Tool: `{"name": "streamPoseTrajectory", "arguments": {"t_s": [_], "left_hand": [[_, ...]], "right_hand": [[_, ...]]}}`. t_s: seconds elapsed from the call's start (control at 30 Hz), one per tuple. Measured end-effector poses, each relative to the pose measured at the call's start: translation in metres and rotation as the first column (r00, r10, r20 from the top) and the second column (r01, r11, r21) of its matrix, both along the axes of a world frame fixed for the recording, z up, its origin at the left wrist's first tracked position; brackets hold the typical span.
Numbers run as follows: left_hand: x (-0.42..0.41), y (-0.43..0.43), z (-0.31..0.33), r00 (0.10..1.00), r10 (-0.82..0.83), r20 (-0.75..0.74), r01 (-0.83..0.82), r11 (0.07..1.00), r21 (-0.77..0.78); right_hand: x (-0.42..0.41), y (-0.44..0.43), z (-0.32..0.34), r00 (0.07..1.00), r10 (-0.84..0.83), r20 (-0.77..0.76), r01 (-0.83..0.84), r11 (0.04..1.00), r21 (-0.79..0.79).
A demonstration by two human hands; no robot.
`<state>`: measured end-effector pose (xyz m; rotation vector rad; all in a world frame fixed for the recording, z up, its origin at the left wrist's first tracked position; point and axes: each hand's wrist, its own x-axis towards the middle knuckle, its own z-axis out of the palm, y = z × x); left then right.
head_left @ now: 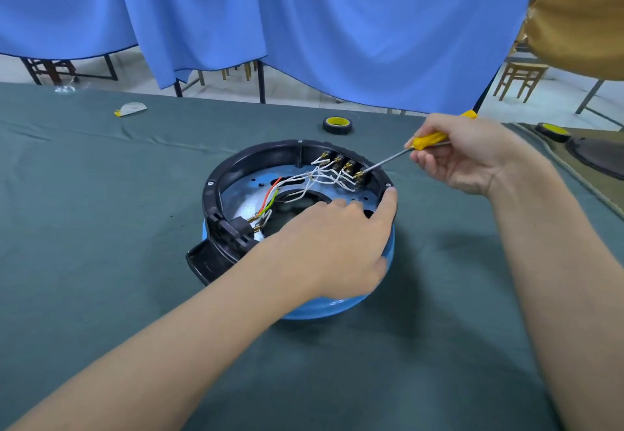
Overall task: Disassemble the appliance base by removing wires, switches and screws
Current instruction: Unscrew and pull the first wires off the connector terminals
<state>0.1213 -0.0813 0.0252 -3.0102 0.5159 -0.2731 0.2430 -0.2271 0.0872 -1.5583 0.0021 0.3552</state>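
Note:
The round appliance base, black ring over a blue body, lies upside down on the green cloth. Inside run white wires to a row of switches on the far wall, and red and green wires to a black socket at the left. My left hand rests over the near right rim, index finger on the ring's edge, thumb against the blue side. My right hand grips a yellow-handled screwdriver; its metal tip touches the rightmost switch.
A black tape roll with yellow core lies just behind the base. Another tape roll and a dark round part sit at the right edge. A small sticker scrap lies far left. Blue curtains hang behind the table.

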Motion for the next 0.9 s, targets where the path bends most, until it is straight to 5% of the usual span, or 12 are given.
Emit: {"name": "streamPoseTrajectory", "arguments": {"t_s": [0.13, 0.37, 0.5, 0.73, 0.9], "left_hand": [[0.0, 0.0, 0.001, 1.0, 0.003, 0.004, -0.003, 1.0, -0.005], [-0.001, 0.0, 0.0, 0.999, 0.003, 0.049, -0.003, 1.0, -0.001], [-0.001, 0.0, -0.001, 0.999, 0.003, 0.045, -0.002, 1.0, -0.016], [-0.001, 0.0, -0.001, 1.0, 0.007, 0.027, -0.007, 1.0, -0.01], [-0.001, 0.001, -0.001, 1.0, 0.001, 0.02, -0.001, 1.0, -0.016]], "right_hand": [[0.001, 0.0, -0.003, 0.999, -0.008, 0.032, 0.007, 1.0, 0.022], [-0.017, -0.012, -0.014, 0.898, 0.108, 0.426, -0.051, 0.988, -0.143], [-0.023, -0.01, -0.018, 0.837, 0.144, 0.528, -0.04, 0.978, -0.203], [-0.022, -0.013, -0.027, 0.877, 0.095, 0.472, -0.055, 0.994, -0.098], [-0.019, -0.01, -0.029, 0.97, -0.017, 0.241, -0.003, 0.997, 0.082]]}}
